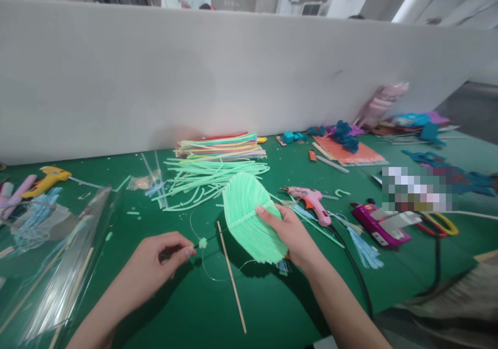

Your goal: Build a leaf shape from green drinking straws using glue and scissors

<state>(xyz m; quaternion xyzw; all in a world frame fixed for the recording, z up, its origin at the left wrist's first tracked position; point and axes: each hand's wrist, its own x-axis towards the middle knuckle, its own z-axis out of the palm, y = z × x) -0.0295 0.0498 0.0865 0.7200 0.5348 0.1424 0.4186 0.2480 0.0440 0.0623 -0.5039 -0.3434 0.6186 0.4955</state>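
Watching head cam, centre frame: right hand (293,235) grips a green straw fan (249,219) w/ fingers curled over its upper edge, thumb under; fan is tilted, lifted just off the green table (194,307). Left hand (155,266), at 8 o'clock from the fan, is pinched shut, thumb + forefinger on a thin wire tipped w/ a small green bead (203,242). Wire runs toward fan base and loops on the mat below.

My read for doing this step well: keep pinch close to the bead so wire doesn't whip, hold fan steady at its bound middle, don't crush the straws. A thin wooden stick (232,279) lies just beside, at 6 o'clock from the fan; keep the loop clear of it.

Containers: clear plastic bag (58,266) at 9 o'clock, holding long sticks or straws; can't tell which. Loose green straws (202,180) at 12 o'clock, multicolour stack (221,145) behind. Pink glue gun (311,201) at 3 o'clock.
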